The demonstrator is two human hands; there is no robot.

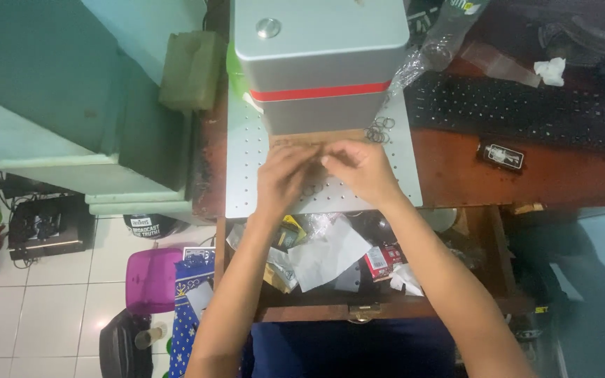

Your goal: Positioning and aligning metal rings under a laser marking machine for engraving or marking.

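Both hands meet over a wooden strip (316,138) lying on the perforated metal plate (246,168) beneath the grey machine head (320,63). The strip's long axis runs left to right along the head's front edge. Left hand (285,175) and right hand (362,168) have fingers curled, fingertips together; what they pinch cannot be told. Metal rings (379,129) lie just beside the strip's right end.

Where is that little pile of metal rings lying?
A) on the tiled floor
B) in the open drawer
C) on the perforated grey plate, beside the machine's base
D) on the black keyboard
C: the metal rings lie on the perforated grey plate, right of the machine, above the right hand.
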